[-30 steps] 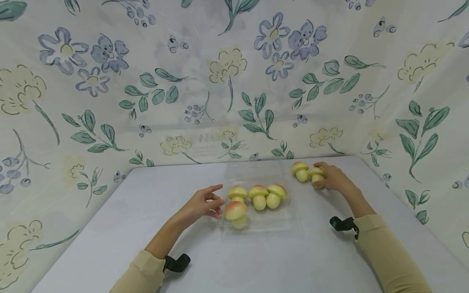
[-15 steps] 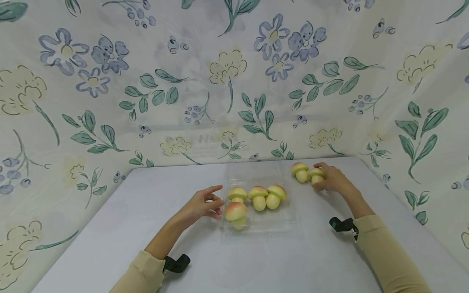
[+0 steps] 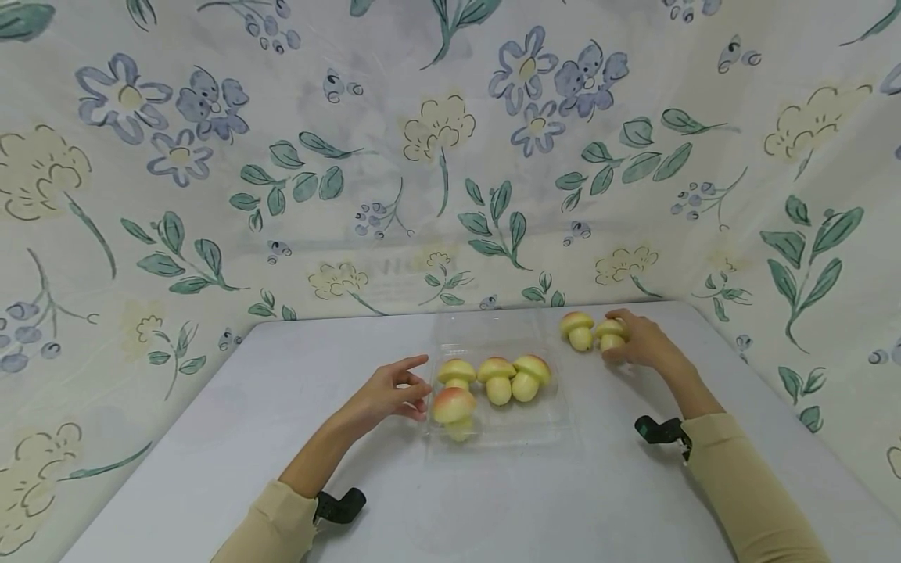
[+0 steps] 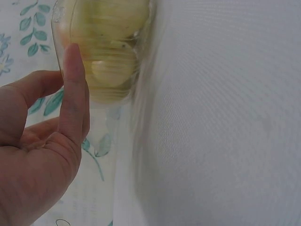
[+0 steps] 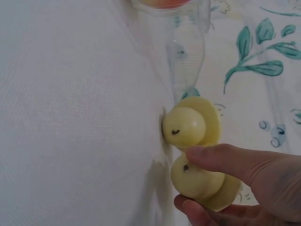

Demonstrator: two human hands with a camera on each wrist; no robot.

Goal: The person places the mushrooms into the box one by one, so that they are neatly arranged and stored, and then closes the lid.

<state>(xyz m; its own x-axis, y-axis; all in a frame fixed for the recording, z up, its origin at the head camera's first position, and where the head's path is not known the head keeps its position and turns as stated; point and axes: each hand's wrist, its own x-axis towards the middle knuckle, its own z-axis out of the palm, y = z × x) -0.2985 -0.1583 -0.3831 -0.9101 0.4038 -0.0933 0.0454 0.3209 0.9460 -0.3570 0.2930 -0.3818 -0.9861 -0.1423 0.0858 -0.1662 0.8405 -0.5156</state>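
Observation:
A clear plastic box [image 3: 524, 430] lies at the middle of the table, holding several yellow toy mushrooms [image 3: 497, 379] with reddish cap tops. My left hand [image 3: 387, 395] is at the box's left side, fingers extended; in the left wrist view its fingertips touch the clear wall. To the right of the box, my right hand [image 3: 644, 344] grips a yellow mushroom [image 5: 195, 181] between thumb and fingers. Another yellow mushroom [image 3: 579, 331] stands on the table just left of the held one, its stem end showing in the right wrist view.
The box's clear lid [image 3: 486, 324] lies folded back toward the rear. A white table [image 3: 317, 336] meets a floral-patterned cloth [image 3: 394, 234] behind. Black wrist cameras [image 3: 341, 507] are strapped at both sleeves.
The mushroom in my right hand has shifted very slightly to the right. My left hand, the box and the other mushrooms stay put.

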